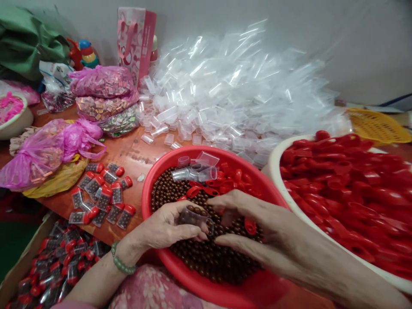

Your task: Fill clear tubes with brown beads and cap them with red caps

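My left hand (pixel 167 225), with a green bead bracelet on the wrist, grips a clear plastic tube (pixel 193 216) with some brown balls inside. Just right of the tube, my right hand (pixel 251 219) hovers with thumb and fingers apart, holding nothing that I can see. Both hands are over a red basin (pixel 148 189) full of small brown balls (pixel 206 262). On the balls at the basin's far side lie several clear tubes (pixel 207 174) and red plastic caps (pixel 238 178).
A heap of clear tubes (pixel 225 94) covers the table's back. At right stands a white tub (pixel 273 161) of red caps (pixel 341 184). Filled, capped tubes (pixel 104 197) lie at left, more in a box (pixel 64 257) below. Pink bags (pixel 48 146) and a yellow basket (pixel 376 124) stand farther out.
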`<state>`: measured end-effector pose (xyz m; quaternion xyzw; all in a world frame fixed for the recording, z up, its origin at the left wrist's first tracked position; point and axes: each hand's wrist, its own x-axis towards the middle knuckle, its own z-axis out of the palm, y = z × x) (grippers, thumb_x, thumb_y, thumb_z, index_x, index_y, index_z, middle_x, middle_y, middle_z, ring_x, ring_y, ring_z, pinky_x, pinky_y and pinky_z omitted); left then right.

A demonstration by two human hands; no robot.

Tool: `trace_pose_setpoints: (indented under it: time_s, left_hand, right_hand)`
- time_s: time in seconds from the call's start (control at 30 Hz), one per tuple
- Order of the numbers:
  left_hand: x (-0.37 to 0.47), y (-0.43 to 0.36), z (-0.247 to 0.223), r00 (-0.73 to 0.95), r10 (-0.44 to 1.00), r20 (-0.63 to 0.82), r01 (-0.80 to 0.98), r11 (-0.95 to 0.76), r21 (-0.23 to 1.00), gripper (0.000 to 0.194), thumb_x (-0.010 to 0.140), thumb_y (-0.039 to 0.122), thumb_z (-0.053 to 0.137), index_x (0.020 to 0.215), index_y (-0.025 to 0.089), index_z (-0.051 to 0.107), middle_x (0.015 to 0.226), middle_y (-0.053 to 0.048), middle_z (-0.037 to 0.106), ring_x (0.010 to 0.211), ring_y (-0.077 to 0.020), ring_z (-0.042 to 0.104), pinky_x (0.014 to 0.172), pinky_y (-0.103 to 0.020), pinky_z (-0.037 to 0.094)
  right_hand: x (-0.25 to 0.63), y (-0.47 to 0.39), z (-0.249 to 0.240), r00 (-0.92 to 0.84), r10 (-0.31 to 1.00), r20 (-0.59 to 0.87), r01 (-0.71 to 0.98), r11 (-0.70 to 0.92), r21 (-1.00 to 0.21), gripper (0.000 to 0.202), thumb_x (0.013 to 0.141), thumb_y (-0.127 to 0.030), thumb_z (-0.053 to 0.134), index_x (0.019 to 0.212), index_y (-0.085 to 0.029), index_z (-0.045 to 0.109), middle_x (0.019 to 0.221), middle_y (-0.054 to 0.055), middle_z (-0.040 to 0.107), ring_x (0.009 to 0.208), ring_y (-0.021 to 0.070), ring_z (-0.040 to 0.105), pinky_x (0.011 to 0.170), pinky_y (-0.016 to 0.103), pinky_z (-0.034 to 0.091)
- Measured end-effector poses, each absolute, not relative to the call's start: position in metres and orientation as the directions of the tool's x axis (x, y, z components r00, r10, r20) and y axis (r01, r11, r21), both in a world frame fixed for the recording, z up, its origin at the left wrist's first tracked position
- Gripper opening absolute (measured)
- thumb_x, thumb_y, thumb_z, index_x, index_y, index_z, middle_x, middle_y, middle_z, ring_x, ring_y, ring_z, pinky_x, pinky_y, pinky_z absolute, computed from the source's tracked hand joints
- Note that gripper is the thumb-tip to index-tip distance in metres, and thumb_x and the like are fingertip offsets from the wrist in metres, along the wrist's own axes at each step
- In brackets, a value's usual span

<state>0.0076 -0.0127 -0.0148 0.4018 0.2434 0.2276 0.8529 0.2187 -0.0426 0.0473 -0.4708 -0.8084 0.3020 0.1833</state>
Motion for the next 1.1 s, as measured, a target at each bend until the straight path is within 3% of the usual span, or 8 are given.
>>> trace_pose_setpoints:
  time_s: [0.17,0.27,0.4,0.7,0.77,0.87,0.93,1.1]
  left_hand:
    - [0.007,-0.014,-0.017,0.81,0.569,-0.144,-0.234,0.537,0.81,0.042,0.073,0.046,0.078,0.098,0.015,0.067,0.084,-0.002,0.063,0.077,-0.0119,0.057,0.077,-0.024,0.044]
    - [0.006,-0.013,-0.019,0.833,0.532,-0.152,-0.216,0.565,0.796,0.044,0.071,0.048,0.079,0.096,0.014,0.066,0.077,-0.001,0.062,0.07,-0.0104,0.056,0.071,-0.023,0.045]
    - [0.005,-0.011,-0.024,0.825,0.53,-0.195,-0.204,0.602,0.772,0.045,0.068,0.048,0.08,0.092,0.015,0.063,0.073,0.0,0.063,0.064,-0.0087,0.058,0.066,-0.021,0.045]
    - [0.008,-0.01,-0.026,0.77,0.592,-0.237,-0.27,0.639,0.72,0.037,0.072,0.038,0.08,0.096,0.015,0.063,0.079,-0.003,0.065,0.069,-0.011,0.063,0.068,-0.024,0.049]
    - [0.007,-0.01,-0.022,0.719,0.644,-0.262,-0.285,0.618,0.733,0.037,0.072,0.035,0.08,0.097,0.015,0.064,0.082,-0.002,0.065,0.071,-0.0112,0.064,0.069,-0.025,0.05]
    - [0.002,-0.008,-0.015,0.628,0.733,-0.261,-0.304,0.54,0.785,0.032,0.075,0.033,0.079,0.096,0.014,0.064,0.082,-0.001,0.065,0.07,-0.0099,0.064,0.07,-0.024,0.049]
    - [-0.004,-0.005,-0.01,0.583,0.778,-0.234,-0.35,0.501,0.792,0.028,0.079,0.034,0.075,0.096,0.014,0.065,0.08,-0.001,0.066,0.07,-0.0098,0.064,0.069,-0.023,0.049]
    - [-0.014,0.001,-0.009,0.491,0.85,-0.192,-0.429,0.427,0.796,0.028,0.081,0.035,0.073,0.1,0.015,0.065,0.086,-0.005,0.071,0.08,-0.0145,0.068,0.074,-0.026,0.053]
  right_hand:
    - [0.199,-0.02,0.055,-0.635,0.77,-0.059,0.557,0.404,-0.726,0.016,0.088,-0.019,0.061,0.103,-0.023,0.06,0.097,0.004,0.061,0.086,0.0171,0.061,0.075,0.029,0.051]
    - [0.197,-0.015,0.046,-0.658,0.748,-0.087,0.542,0.39,-0.745,0.006,0.087,-0.023,0.062,0.09,-0.02,0.058,0.089,0.004,0.059,0.079,0.016,0.057,0.069,0.028,0.047]
    - [0.198,-0.015,0.038,-0.605,0.79,-0.099,0.523,0.3,-0.798,0.026,0.089,-0.036,0.06,0.073,-0.02,0.048,0.076,0.001,0.055,0.067,0.0129,0.051,0.06,0.025,0.042]
    - [0.21,-0.009,0.022,-0.502,0.842,-0.198,0.427,0.042,-0.903,0.024,0.089,-0.042,0.055,0.077,-0.022,0.049,0.07,-0.001,0.052,0.064,0.0134,0.049,0.057,0.025,0.043]
    - [0.218,-0.003,0.014,-0.461,0.87,-0.175,0.545,0.122,-0.83,0.021,0.09,-0.039,0.052,0.079,-0.022,0.05,0.071,0.0,0.053,0.063,0.0144,0.05,0.057,0.027,0.044]
    - [0.228,0.004,-0.003,-0.336,0.939,-0.075,0.841,0.263,-0.474,0.012,0.09,-0.026,0.048,0.082,-0.019,0.055,0.082,0.007,0.06,0.071,0.0197,0.054,0.066,0.034,0.043]
    - [0.228,0.004,-0.013,-0.296,0.954,-0.042,0.916,0.271,-0.295,0.011,0.089,-0.02,0.049,0.087,-0.018,0.059,0.092,0.012,0.062,0.081,0.0249,0.056,0.073,0.039,0.042]
    - [0.205,-0.002,-0.025,-0.453,0.88,-0.146,0.883,0.419,-0.213,0.015,0.091,-0.018,0.05,0.09,-0.018,0.065,0.089,0.009,0.061,0.085,0.0236,0.055,0.074,0.035,0.039]
